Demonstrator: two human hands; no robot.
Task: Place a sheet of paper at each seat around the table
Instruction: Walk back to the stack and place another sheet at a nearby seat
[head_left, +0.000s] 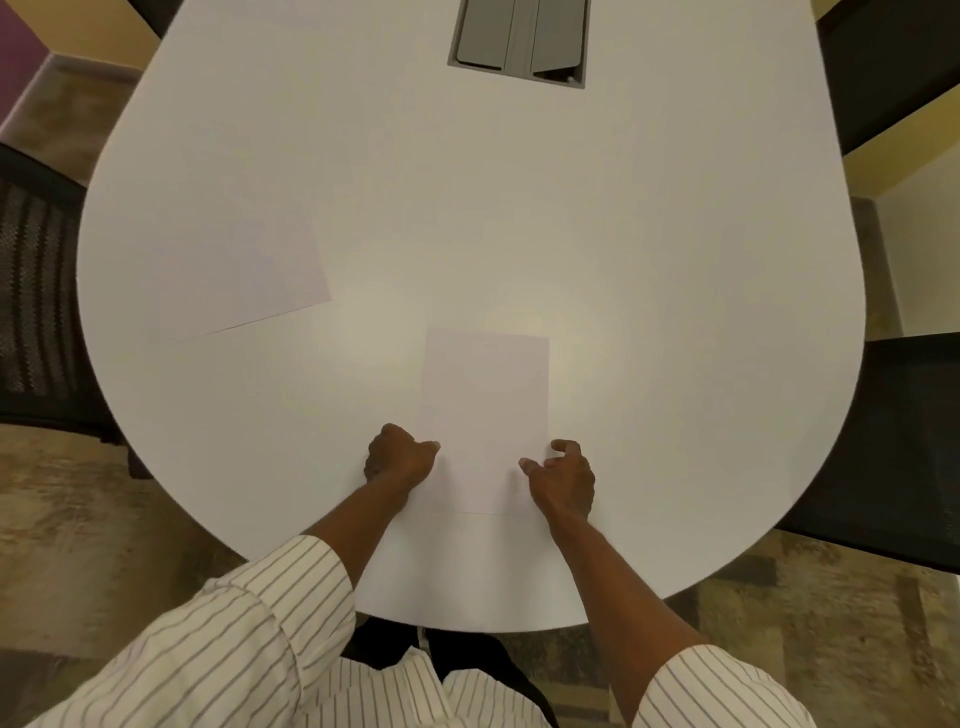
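Note:
A white sheet of paper (483, 410) lies flat on the white table (649, 270) right in front of me, near the rounded end. My left hand (397, 457) is curled at the sheet's left edge, thumb and fingers pinching that edge. At the sheet's right edge my right hand (563, 478) rests with fingers bent and spread, thumb tip touching the paper. A second white sheet (244, 280) lies flat and angled near the table's left side, in front of the left chair.
A black mesh chair (36, 301) stands at the table's left side and another dark chair (904, 447) at the right. A grey cable hatch (519, 39) is set into the table's middle at the far end. Patterned carpet surrounds the table.

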